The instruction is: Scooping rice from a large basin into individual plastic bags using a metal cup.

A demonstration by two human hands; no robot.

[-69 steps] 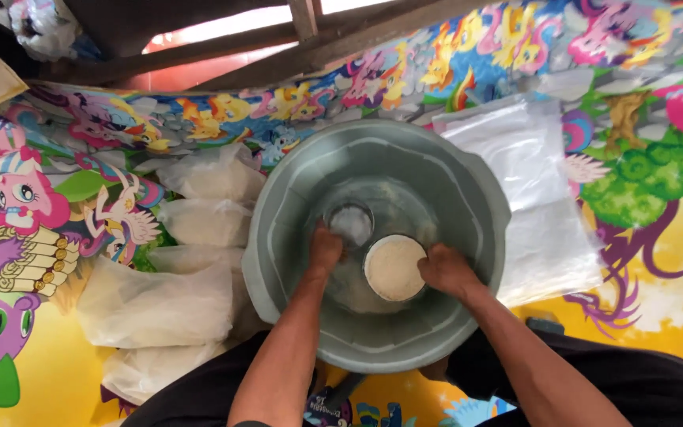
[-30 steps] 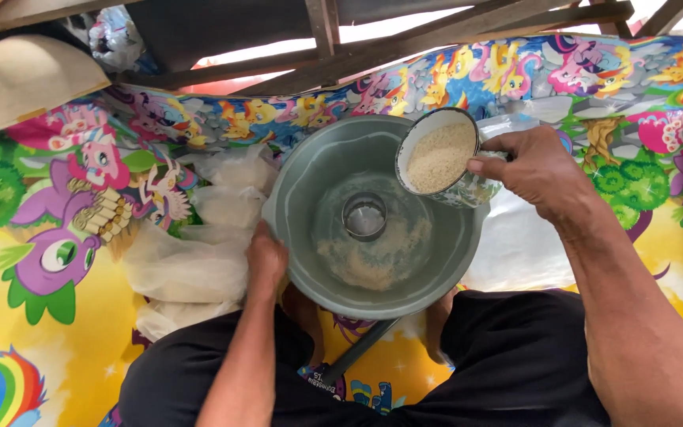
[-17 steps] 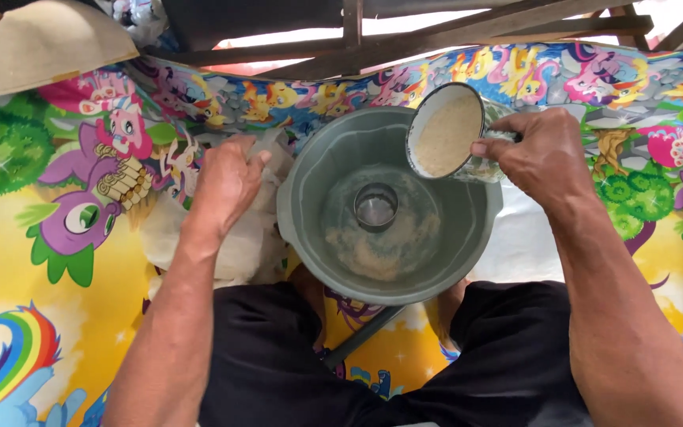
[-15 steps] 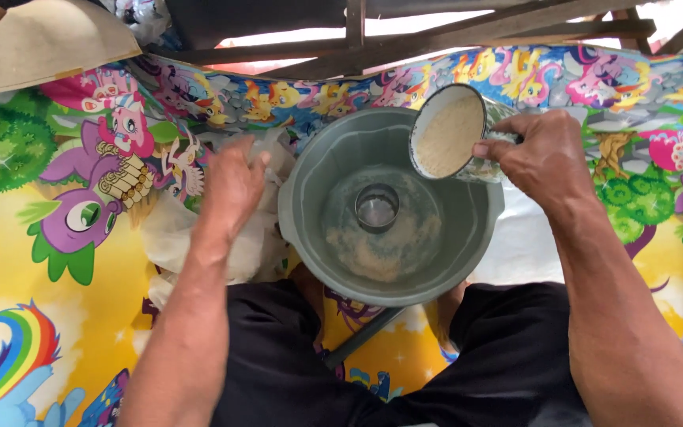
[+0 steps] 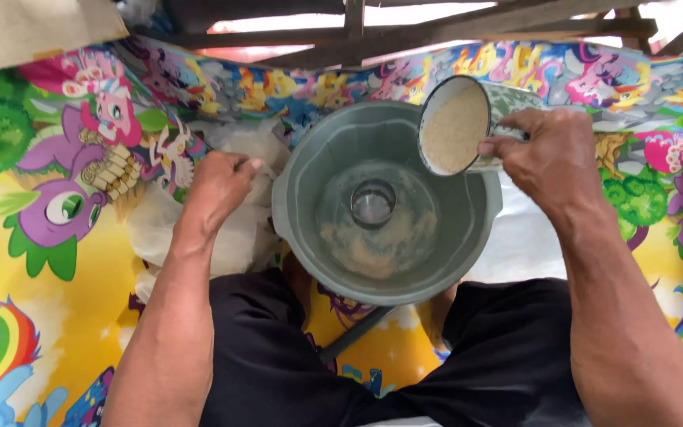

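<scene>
**Cup of pale grain held over grey basin**

Seen from above, on a floor mat (image 5: 57, 261) printed with bright cartoon ponies and rainbows. Right hand (image 5: 551, 158) closed around a cup (image 5: 462, 125), thumb laid along the near edge of its rim, fingers wrapped behind its side. Cup tilted, mouth turned toward the camera, filled close to the rim with pale grain (image 5: 454, 128). Held above the far right rim of a round grey plastic basin (image 5: 294, 229), partly over its inside.

In the basin, a small clear cup (image 5: 373, 203) standing upright at the centre of the bottom, with a thin scatter of the same grain around it, thickest on the near side.

Left hand (image 5: 219, 183) just left of the basin, fingers curled down onto a heap of clear plastic bags (image 5: 223, 237) lying on the mat; whether pinching a bag or only resting on it, cannot tell. More clear plastic (image 5: 519, 237) spread flat to the right of the basin, under the right forearm.

Black-clothed legs (image 5: 278, 356) drawn up on both sides of the basin's near edge. Wooden slats (image 5: 405, 20) beyond the mat at the top.
</scene>
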